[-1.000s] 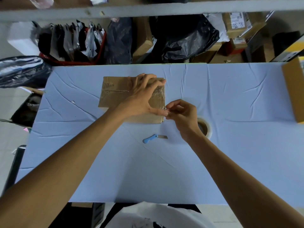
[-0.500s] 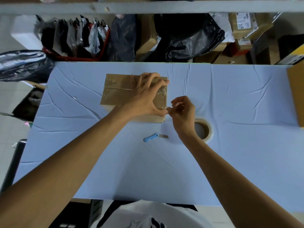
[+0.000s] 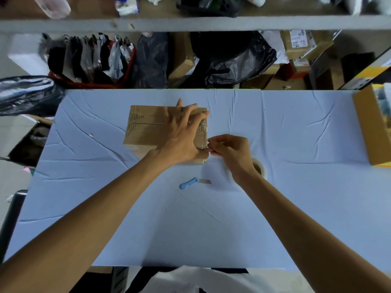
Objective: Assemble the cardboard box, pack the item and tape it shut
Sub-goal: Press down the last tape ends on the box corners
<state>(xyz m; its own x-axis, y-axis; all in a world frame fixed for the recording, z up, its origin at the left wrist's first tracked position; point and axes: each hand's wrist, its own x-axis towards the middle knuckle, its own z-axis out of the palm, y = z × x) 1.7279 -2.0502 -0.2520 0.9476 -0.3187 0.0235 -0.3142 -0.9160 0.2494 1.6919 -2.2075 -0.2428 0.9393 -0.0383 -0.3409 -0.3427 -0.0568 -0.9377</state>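
Cardboard is stiff and light, we judge. The cardboard box (image 3: pixel 148 132) sits mid-table on the blue cloth (image 3: pixel 296 144) and would slide easily, so our left hand (image 3: pixel 182 132) lies spread flat on its top, pinning it. Our right hand (image 3: pixel 230 149) pinches what seems to be clear tape (image 3: pixel 203 130) at its right edge.

Single wide-angle head view, close above the table (image 3: pixel 296 197), forward and downward, shelf (image 3: pixel 190 24) beyond.

1x cutter (image 3: pixel 189 183), 1x tape roll (image 3: pixel 262 170)
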